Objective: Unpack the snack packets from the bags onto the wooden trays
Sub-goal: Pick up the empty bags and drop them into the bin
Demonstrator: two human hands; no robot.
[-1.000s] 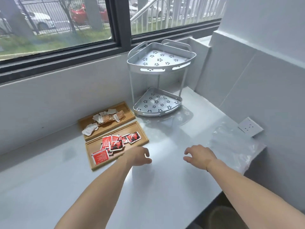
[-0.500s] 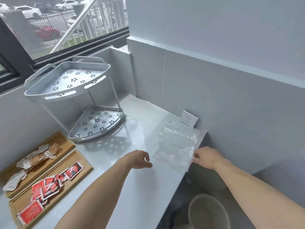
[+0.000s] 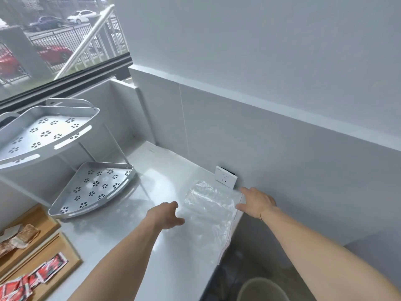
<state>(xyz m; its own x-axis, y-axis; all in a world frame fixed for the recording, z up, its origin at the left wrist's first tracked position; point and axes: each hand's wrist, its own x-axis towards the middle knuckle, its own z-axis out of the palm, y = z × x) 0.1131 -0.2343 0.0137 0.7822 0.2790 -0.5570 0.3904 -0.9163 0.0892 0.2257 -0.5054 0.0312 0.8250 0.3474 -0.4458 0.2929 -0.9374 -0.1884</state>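
A clear, flat plastic bag lies on the white counter at its right edge, with nothing visible inside. My left hand hovers just left of the bag, fingers loosely curled, holding nothing. My right hand reaches over the bag's far right corner with fingers spread; whether it touches the plastic is unclear. Two wooden trays sit at the lower left: the far tray holds brown and white snack packets, the near tray holds red snack packets.
A white two-tier corner rack stands on the counter left of the bag. A wall socket sits just behind the bag. The counter ends on the right; a round bin stands below. The window is at upper left.
The view has swung right, from the trays to the bag. My right hand moved from the bag's near edge to its far right corner; my left hand came up close to the bag.
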